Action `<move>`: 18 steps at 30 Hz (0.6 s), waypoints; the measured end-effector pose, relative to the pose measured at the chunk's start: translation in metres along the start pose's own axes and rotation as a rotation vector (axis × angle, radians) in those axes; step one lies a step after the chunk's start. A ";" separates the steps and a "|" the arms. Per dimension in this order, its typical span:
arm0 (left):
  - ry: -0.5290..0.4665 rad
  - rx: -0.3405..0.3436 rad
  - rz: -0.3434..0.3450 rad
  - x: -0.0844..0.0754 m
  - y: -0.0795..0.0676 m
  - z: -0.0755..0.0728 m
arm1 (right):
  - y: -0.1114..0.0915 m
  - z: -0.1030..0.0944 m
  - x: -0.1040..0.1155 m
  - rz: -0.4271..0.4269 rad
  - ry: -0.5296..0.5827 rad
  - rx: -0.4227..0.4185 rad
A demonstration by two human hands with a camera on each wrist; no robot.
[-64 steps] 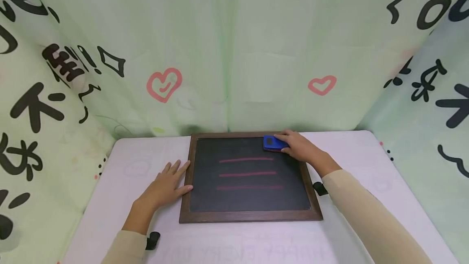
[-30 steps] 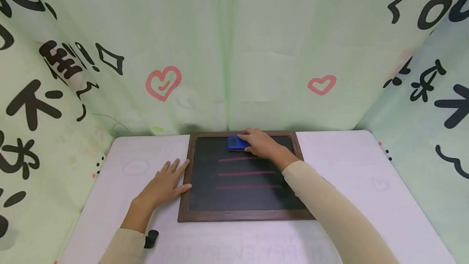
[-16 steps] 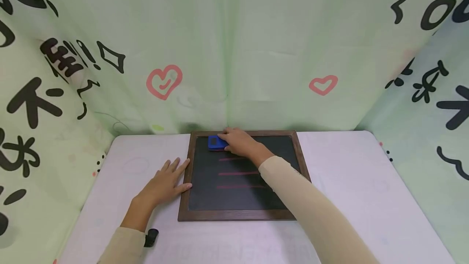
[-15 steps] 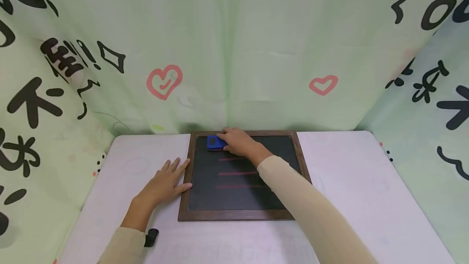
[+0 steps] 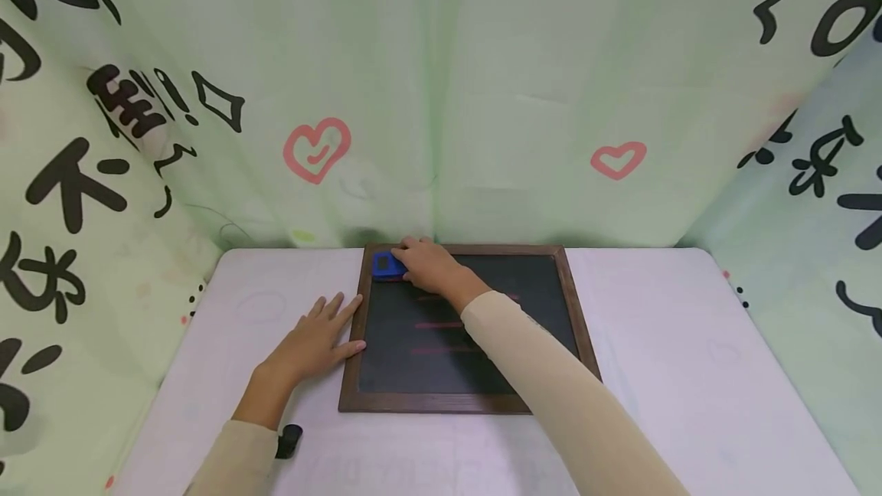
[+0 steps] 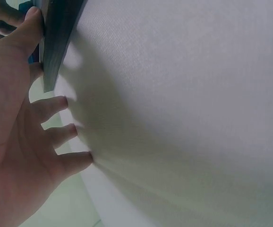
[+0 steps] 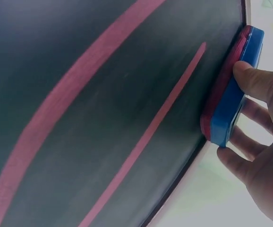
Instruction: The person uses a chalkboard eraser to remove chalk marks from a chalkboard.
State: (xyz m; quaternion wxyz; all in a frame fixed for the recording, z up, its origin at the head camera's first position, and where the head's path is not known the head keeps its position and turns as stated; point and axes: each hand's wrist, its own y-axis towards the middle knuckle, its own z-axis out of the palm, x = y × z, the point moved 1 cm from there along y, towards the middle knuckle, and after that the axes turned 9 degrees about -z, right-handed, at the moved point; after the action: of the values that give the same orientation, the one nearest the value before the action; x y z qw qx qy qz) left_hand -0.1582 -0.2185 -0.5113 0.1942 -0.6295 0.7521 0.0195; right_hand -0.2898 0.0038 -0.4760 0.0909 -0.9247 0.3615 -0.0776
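A blackboard point(image 5: 413, 373) in a brown wooden frame lies on the white table, with pink chalk lines point(image 5: 439, 325) across it, partly covered by the right arm. My right hand point(image 5: 430, 266) grips a blue eraser point(image 5: 386, 265) at the board's far left corner. In the right wrist view the thumb and fingers pinch the eraser point(image 7: 233, 90), its reddish felt side against the dark surface. My left hand point(image 5: 313, 339) touches the left side of the frame with thumb and index fingertip, fingers spread. The left wrist view shows the other fingertips on the table beside the frame point(image 6: 58, 42).
The white table point(image 5: 682, 343) extends on both sides of the board. Behind it and at both sides hangs a pale green curtain point(image 5: 524, 136) with black lettering and pink hearts. A black wrist device point(image 5: 289, 441) sits by the left cuff.
My right hand has slid the eraser leftward along the board's far edge, from the right part to the far left corner. The left hand has stayed at the frame.
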 end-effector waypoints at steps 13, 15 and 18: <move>0.011 0.016 -0.012 -0.004 0.003 -0.006 | -0.009 -0.005 0.005 -0.026 0.042 -0.006; 0.011 0.022 -0.015 -0.004 0.003 -0.007 | -0.011 -0.006 0.006 -0.046 0.042 0.001; 0.011 0.027 -0.019 -0.003 0.002 -0.007 | -0.014 -0.006 0.009 -0.068 0.048 0.006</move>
State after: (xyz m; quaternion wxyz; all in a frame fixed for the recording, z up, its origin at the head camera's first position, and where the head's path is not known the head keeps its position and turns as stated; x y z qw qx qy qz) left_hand -0.1611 -0.2168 -0.5042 0.1986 -0.6340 0.7474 0.0043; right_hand -0.2753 0.0070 -0.4660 0.0822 -0.9340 0.3319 -0.1040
